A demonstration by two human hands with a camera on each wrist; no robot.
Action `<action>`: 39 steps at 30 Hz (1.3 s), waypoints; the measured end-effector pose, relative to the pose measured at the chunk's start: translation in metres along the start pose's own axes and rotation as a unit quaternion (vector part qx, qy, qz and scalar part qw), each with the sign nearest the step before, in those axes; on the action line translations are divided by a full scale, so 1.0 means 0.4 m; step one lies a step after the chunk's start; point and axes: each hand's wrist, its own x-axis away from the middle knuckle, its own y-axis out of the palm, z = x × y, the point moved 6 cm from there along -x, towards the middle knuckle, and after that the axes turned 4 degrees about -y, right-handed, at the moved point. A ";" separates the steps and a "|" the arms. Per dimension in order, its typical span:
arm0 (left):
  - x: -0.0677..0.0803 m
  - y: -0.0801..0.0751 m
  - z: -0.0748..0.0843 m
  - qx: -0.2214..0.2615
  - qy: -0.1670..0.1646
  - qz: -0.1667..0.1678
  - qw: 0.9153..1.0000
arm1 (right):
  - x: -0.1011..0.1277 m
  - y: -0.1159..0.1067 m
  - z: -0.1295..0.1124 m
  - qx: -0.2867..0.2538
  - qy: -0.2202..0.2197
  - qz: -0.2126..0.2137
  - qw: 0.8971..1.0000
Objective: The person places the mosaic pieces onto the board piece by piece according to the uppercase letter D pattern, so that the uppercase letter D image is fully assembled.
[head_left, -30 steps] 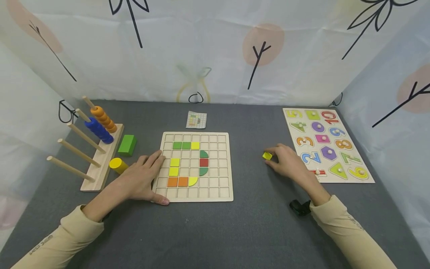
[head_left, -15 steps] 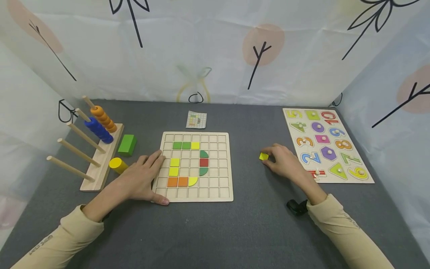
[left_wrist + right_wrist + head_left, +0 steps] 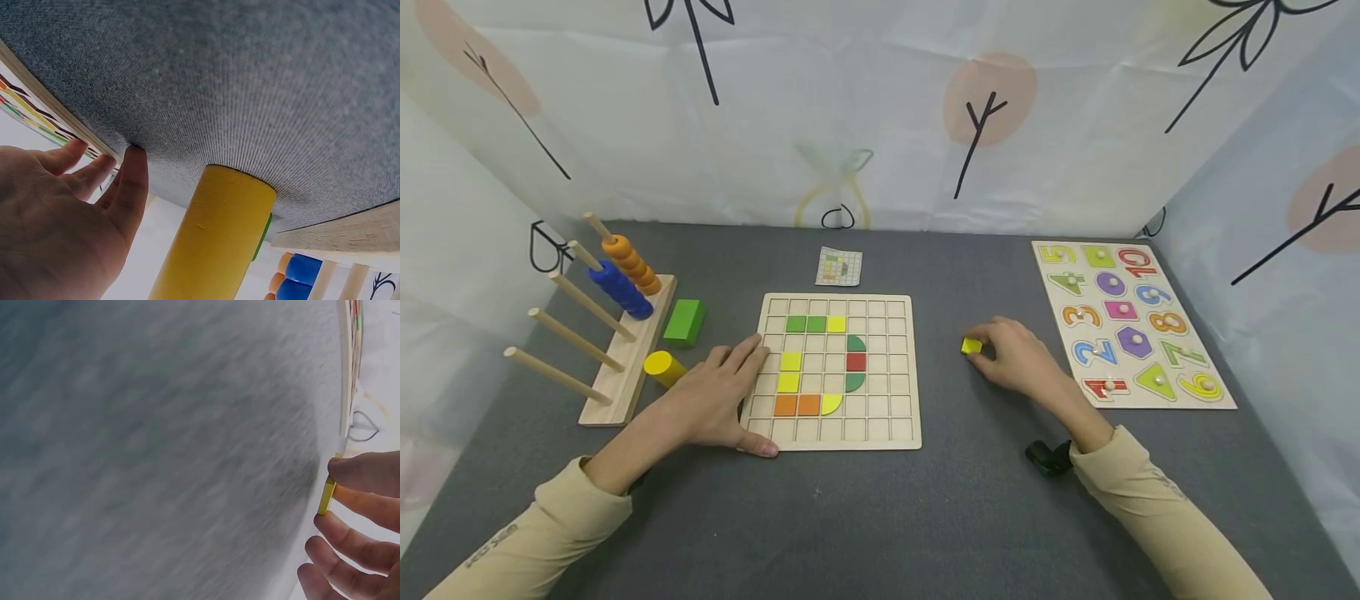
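Right hand (image 3: 1017,358) pinching a small yellow tile (image 3: 972,346) just above the grey mat, apparently off it, between grid board (image 3: 838,433) and number puzzle (image 3: 1131,321), left hand (image 3: 711,404) flat, fingers spread on the board's left edge, yellow cylinder (image 3: 664,367) beside it.

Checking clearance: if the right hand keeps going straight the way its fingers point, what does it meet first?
The right hand pinches a yellow tile and points left over bare grey mat. First thing in line looks like the grid board's right edge, though the hand's height above it is unclear.
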 end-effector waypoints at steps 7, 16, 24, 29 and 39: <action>0.001 -0.001 0.001 0.000 -0.001 0.000 1.000 | -0.024 0.003 -0.055 -0.001 -0.028 0.003 1.000; 0.001 -0.002 0.002 -0.001 -0.002 -0.001 1.000 | -0.064 0.001 -0.132 -0.017 -0.060 0.003 0.998; -0.001 -0.002 0.002 0.001 -0.006 -0.005 1.000 | -0.107 0.015 -0.209 -0.016 -0.080 -0.017 0.996; -0.002 -0.002 0.001 0.002 -0.006 -0.005 1.000 | -0.138 0.029 -0.259 -0.015 -0.100 -0.029 0.994; -0.005 0.001 -0.001 0.004 -0.004 -0.008 1.000 | -0.187 0.058 -0.351 -0.023 -0.128 -0.056 0.990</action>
